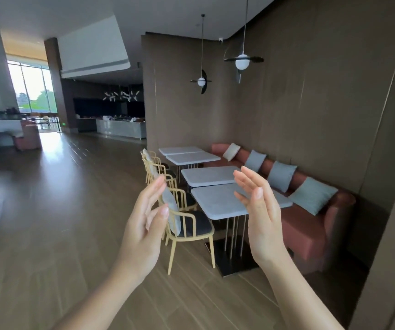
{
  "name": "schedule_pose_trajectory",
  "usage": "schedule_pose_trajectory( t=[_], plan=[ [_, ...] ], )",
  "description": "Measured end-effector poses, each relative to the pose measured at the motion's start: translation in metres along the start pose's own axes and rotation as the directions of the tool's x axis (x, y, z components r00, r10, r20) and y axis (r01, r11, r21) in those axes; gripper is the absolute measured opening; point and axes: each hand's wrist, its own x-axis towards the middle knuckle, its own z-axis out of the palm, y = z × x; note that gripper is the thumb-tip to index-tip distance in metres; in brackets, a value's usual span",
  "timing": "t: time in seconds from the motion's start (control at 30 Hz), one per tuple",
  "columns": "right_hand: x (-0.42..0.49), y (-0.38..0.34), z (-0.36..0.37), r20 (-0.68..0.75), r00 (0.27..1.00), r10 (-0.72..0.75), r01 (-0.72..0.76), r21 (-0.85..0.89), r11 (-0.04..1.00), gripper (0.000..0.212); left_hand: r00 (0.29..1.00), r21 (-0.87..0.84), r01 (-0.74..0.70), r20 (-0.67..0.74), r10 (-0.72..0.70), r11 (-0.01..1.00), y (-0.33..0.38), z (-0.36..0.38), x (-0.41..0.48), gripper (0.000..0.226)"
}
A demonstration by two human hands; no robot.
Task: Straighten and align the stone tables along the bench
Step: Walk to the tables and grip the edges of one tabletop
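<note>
Several grey stone tables stand in a row beside a rust-red bench point(303, 225) along the brown wall. The nearest table point(217, 201) sits on thin metal legs over a dark base plate. Behind it is a second table point(208, 175), then a farther pair point(191, 158) pushed together. The tops look slightly skewed to each other. My left hand point(144, 225) and my right hand point(260, 210) are raised in front of me, palms facing each other, fingers apart, holding nothing and touching no table.
Yellow wooden chairs with dark seats point(187, 225) line the aisle side of the tables. Grey and white cushions point(313, 195) lean on the bench back. Two pendant lamps point(242, 61) hang above. Wooden floor point(60, 222) stretches left toward a counter point(120, 128).
</note>
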Motion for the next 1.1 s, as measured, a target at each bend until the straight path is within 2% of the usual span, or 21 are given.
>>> schedule_pose_trajectory(
  t=[0.23, 0.37, 0.6, 0.8, 0.93, 1.1],
  plan=[
    [0.128, 0.175, 0.069, 0.011, 1.0, 0.002, -0.003, 0.043, 0.999, 0.064, 1.0, 0.031, 0.003, -0.027, -0.002, 1.0, -0.172, -0.022, 0.127, 0.055],
    [0.219, 0.266, 0.11, 0.018, 1.0, 0.008, -0.01, 0.09, 0.996, 0.058, 0.999, 0.059, 0.01, -0.05, -0.007, 0.998, -0.256, -0.039, 0.216, 0.065],
    [0.343, 0.395, 0.201, 0.096, 0.995, 0.026, -0.037, 0.108, 0.993, 0.055, 0.998, 0.084, 0.011, -0.062, -0.006, 0.996, -0.394, -0.089, 0.35, 0.064],
    [0.425, 0.522, 0.285, 0.054, 0.998, 0.025, -0.029, 0.086, 0.996, 0.063, 0.999, 0.091, -0.013, -0.029, 0.016, 0.996, -0.539, -0.144, 0.443, 0.064],
    [0.487, 0.606, 0.357, 0.025, 0.998, 0.057, -0.059, 0.062, 0.996, 0.058, 0.999, 0.094, -0.004, 0.033, 0.001, 0.996, -0.64, -0.195, 0.517, 0.067],
    [0.576, 0.696, 0.426, -0.047, 0.997, 0.068, -0.069, -0.012, 0.998, 0.069, 0.998, 0.055, 0.003, 0.07, -0.007, 0.998, -0.742, -0.247, 0.624, 0.06]
  ],
)
